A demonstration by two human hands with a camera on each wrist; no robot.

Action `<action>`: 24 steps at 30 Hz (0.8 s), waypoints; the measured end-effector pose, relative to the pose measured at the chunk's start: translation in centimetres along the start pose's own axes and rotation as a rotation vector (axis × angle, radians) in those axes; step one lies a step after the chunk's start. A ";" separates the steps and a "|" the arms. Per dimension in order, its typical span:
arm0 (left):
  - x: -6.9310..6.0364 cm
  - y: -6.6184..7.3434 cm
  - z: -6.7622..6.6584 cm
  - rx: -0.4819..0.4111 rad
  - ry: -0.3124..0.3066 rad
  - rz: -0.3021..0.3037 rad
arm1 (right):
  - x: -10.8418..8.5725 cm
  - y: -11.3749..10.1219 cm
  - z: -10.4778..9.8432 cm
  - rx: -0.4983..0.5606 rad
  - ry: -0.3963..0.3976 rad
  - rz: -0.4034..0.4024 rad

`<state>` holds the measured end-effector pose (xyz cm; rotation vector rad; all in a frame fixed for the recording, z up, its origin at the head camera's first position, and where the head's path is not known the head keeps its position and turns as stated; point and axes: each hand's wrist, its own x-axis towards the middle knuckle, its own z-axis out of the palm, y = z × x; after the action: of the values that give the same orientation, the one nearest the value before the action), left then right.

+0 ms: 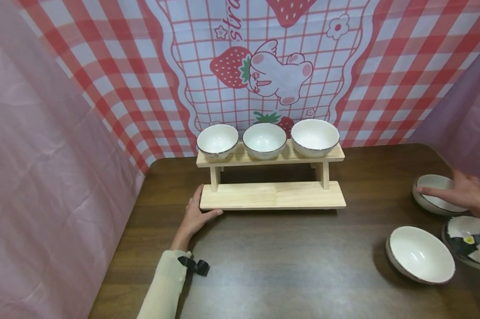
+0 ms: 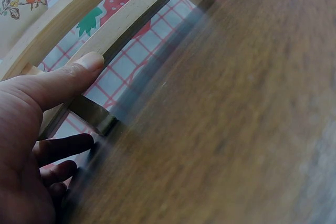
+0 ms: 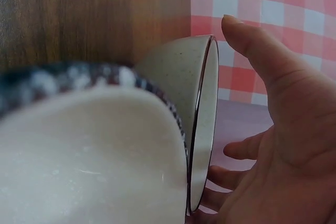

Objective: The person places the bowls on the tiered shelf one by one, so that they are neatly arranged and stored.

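A two-tier light wooden stand (image 1: 273,195) carries three white bowls on its upper shelf: the left bowl (image 1: 218,139), the middle bowl (image 1: 264,139) and the right bowl (image 1: 315,136). My left hand (image 1: 195,217) grips the left end of the lower shelf, its thumb (image 2: 90,62) on the front edge. At the far right, my right hand (image 1: 469,193) hovers over a dark-rimmed bowl (image 1: 431,182). In the right wrist view the thumb (image 3: 257,43) stands off that bowl's rim (image 3: 202,93). The other fingers are spread near the rim; whether they touch it is unclear.
Nearer me on the right is another white bowl (image 1: 420,254). Beside it a dark-patterned bowl (image 1: 461,228) is partly hidden by my right wrist. Behind the brown table (image 1: 284,266) hangs a red-checked cloth (image 1: 403,66), with a pink curtain (image 1: 44,177) at left.
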<state>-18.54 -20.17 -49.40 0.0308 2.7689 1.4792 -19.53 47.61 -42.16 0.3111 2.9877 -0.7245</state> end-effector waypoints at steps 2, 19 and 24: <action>0.0 -0.1 0.0 0.003 -0.003 0.000 | 0.0 0.0 0.0 0.004 0.002 -0.007; -0.1 0.2 -0.1 -0.007 -0.002 -0.002 | -0.4 -0.4 0.2 -0.039 -0.069 0.025; -0.1 0.2 -0.1 -0.012 0.000 -0.004 | -0.4 -0.3 0.2 -0.079 -0.078 0.052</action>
<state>-18.47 -20.12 -49.16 0.0250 2.7582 1.4951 -19.22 47.14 -42.20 0.3470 2.9138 -0.5981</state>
